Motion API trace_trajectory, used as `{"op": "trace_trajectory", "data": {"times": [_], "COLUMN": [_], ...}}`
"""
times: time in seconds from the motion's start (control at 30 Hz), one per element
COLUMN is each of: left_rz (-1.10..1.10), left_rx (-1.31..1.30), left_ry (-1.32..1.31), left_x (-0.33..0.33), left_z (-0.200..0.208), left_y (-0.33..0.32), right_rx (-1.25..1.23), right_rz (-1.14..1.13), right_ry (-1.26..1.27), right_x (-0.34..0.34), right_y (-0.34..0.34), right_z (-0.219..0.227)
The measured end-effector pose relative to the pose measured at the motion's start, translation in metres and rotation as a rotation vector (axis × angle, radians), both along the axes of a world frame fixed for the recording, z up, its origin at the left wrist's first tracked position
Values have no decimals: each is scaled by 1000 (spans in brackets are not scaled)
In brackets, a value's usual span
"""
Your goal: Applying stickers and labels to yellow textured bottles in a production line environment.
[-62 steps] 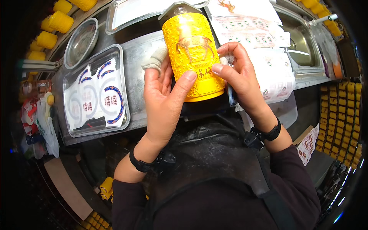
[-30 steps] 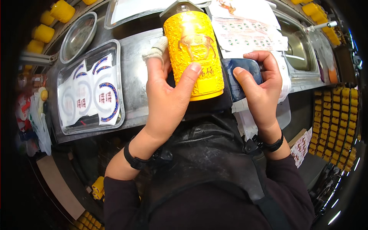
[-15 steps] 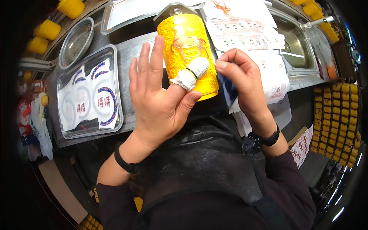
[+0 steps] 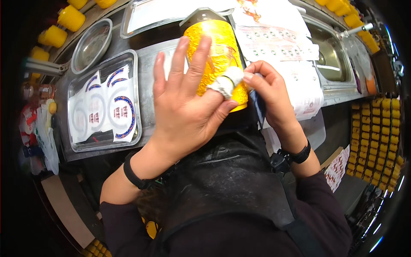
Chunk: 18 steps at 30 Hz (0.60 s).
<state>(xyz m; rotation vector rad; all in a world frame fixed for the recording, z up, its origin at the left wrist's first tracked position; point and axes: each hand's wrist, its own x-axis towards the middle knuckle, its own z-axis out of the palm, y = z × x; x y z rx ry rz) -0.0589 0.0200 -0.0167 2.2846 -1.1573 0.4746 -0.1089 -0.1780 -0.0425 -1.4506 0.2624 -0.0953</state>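
Note:
A yellow, embossed bottle (image 4: pixel 213 39) with a clear neck lies on the work surface, a brownish decal on its side. Over its left part spreads my left hand (image 4: pixel 188 100), fingers stretched. White cloth (image 4: pixel 226 84) is wrapped round its index finger under a black band and presses on the bottle's lower side. My right hand (image 4: pixel 269 92) is at the bottle's right edge, thumb and index finger pinched together. Whatever that pinch holds is too small to make out. Below its fingers hangs something dark blue and shiny (image 4: pixel 257 107).
On the left a clear tray (image 4: pixel 138 98) holds paper decal sheets (image 4: pixel 96 112), with a round metal bowl (image 4: pixel 77 64) behind it. Printed sheets (image 4: pixel 278 40) lie to the right, beside a metal sink (image 4: pixel 332 55). Racks of yellow pieces (image 4: pixel 372 141) stand far right.
My left hand has shifted right across the bottle, the wrapped finger moving toward the bottle's right edge. My right hand stays pinched at that edge. The whole view has shifted slightly.

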Motion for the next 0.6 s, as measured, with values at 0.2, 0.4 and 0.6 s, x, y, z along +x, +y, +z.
{"op": "trace_trajectory", "data": {"times": [0.2,0.4,0.6], "left_rz": [-46,27,-21], "left_rx": [17,-278,-381], "left_ry": [80,259,304], "left_x": [-10,-18,-18], "left_z": [-13,-44,-49], "left_y": [15,38,40], "right_rx": [-86,-1036,-1080], "right_rz": [-190,138,214], "right_ry": [-103,-609,-732], "right_x": [-9,-12,-19], "right_y": [-21,4,-1], "right_z": [14,51,57]}}
